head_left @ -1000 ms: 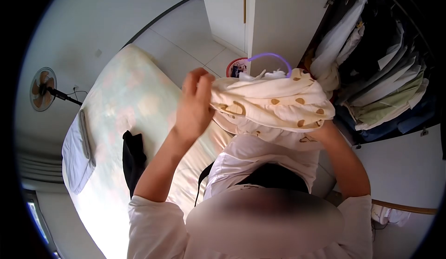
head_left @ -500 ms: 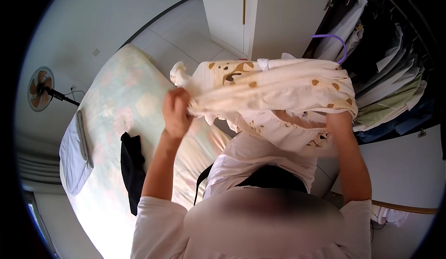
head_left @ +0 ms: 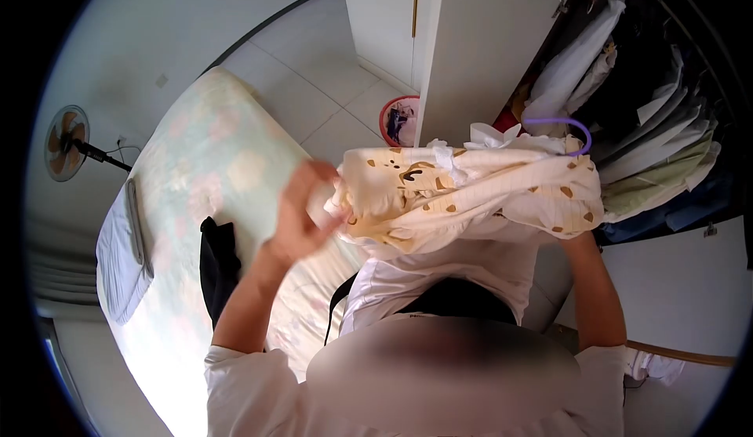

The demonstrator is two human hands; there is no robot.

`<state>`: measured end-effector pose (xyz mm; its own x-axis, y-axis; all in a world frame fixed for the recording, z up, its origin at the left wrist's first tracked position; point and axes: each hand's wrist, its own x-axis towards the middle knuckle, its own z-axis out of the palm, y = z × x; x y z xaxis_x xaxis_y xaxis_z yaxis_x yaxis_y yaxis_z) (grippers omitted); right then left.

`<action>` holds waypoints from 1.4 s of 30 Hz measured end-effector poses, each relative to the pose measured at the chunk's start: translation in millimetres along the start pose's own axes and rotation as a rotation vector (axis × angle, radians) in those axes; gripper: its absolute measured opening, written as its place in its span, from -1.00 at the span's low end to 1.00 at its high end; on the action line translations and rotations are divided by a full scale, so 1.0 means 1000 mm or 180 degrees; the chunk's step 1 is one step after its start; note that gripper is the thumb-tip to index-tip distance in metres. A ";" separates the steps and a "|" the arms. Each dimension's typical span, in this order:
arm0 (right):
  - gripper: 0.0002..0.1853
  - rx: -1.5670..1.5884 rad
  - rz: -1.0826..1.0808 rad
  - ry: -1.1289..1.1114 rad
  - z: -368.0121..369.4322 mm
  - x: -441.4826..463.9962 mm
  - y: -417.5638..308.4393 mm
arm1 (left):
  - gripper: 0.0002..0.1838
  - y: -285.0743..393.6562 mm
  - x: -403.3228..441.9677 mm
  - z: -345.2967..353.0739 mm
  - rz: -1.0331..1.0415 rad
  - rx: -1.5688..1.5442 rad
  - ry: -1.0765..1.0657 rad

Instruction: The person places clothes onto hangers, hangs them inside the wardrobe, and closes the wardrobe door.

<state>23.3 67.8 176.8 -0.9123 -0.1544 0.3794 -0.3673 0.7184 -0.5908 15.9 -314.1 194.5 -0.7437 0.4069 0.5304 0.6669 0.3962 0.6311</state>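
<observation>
A cream garment (head_left: 471, 202) with brown spots, a cartoon animal print and white frilly trim hangs bunched in front of my torso. The curved hook of a purple hanger (head_left: 582, 135) sticks out above its right part. My left hand (head_left: 302, 213) is at the garment's left end, slightly blurred, with thumb and fingers apart around a gap. Under the cloth's right end goes my right hand (head_left: 578, 239); only the wrist area shows, and its fingers are hidden by the fabric.
At left is a bed with a floral sheet (head_left: 227, 147), a black cloth (head_left: 220, 268) and a folded blue-grey cloth (head_left: 125, 257). A fan (head_left: 67, 143) stands beyond. Hanging clothes (head_left: 651, 131) fill the open wardrobe at right. A red basket (head_left: 384, 119) sits by the wardrobe door (head_left: 478, 53).
My left hand has gone from a closed grip on the stretched cloth to parted fingers. The garment has dropped lower and its left end is bunched. The red basket has come into view.
</observation>
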 end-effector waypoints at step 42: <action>-0.69 0.1577 0.0904 0.0268 -0.097 0.032 0.010 | -0.52 0.012 0.078 -0.079 -0.0280 0.0882 0.0098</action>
<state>8.4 135.7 252.0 -0.9774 0.0674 0.2005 -0.1696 0.3173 -0.9330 -37.4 -342.5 287.8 -0.7975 0.3375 0.5000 0.5839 0.6404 0.4990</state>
